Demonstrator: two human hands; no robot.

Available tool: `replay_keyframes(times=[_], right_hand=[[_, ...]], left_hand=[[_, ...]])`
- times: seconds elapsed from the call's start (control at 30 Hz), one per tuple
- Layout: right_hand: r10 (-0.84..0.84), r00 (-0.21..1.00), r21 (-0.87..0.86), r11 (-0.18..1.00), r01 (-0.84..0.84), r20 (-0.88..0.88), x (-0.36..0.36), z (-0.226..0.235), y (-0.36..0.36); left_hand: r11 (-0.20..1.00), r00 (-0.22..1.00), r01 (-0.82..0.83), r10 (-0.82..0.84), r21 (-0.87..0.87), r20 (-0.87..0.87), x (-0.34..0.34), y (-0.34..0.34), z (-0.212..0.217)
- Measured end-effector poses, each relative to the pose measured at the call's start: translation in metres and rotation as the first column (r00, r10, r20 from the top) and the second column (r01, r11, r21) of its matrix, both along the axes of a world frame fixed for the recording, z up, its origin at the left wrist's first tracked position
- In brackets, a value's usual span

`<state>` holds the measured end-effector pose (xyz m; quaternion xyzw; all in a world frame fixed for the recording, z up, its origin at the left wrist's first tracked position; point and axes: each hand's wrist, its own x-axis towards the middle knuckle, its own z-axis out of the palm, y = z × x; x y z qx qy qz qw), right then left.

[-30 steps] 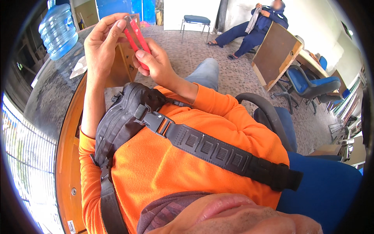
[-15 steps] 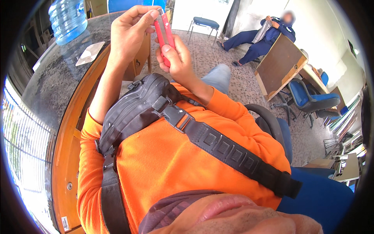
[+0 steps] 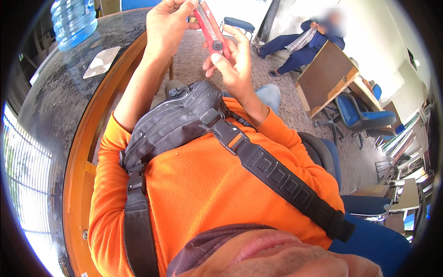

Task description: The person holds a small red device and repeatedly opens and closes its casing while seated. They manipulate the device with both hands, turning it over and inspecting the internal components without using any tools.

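A red snap-off utility knife with a metal channel and a black knob near its lower end is held up in front of my chest, tilted. My left hand pinches its upper, metal end between thumb and fingers; that tip is near the top edge of the view. My right hand supports the lower end, thumb by the knob and fingers behind, the index finger stretched out along the side. Whether any blade is out of the channel I cannot tell.
To the left is a dark-topped wooden desk with a pale flat piece and a large blue water bottle on it. A seated person holds cloth at the far right. Blue office chairs stand by a wooden panel.
Both hands and the knife have shifted up and right in view. My right hand's grip has loosened and turned, its index finger now extended, and the black knob has come into sight.
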<state>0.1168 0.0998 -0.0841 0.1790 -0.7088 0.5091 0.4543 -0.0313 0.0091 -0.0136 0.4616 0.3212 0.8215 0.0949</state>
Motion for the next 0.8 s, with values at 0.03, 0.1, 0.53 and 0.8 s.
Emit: replay_keyframes(times=[0.03, 0.1, 0.53, 0.8], right_hand=[[-0.055, 0.998, -0.017, 0.998, 0.054, -0.019, -0.001, 0.001, 0.0], [-0.163, 0.985, -0.052, 0.986, 0.16, -0.054, -0.002, 0.003, -0.003], [-0.082, 0.987, -0.075, 0.995, 0.072, -0.14, 0.013, 0.005, 0.005], [0.052, 0.995, -0.085, 0.995, -0.06, -0.087, 0.016, 0.011, -0.008]], left_hand=[[1.0, 1.0, -0.008, 0.008, 0.004, 0.0, -0.002, 0.003, 0.0], [1.0, 1.0, 0.001, -0.002, 0.029, 0.005, -0.002, 0.005, 0.001], [0.89, 0.858, 0.439, -0.456, -0.123, -0.237, 0.009, 0.007, 0.0], [0.916, 0.897, 0.362, -0.393, -0.172, -0.202, 0.028, 0.01, -0.006]])
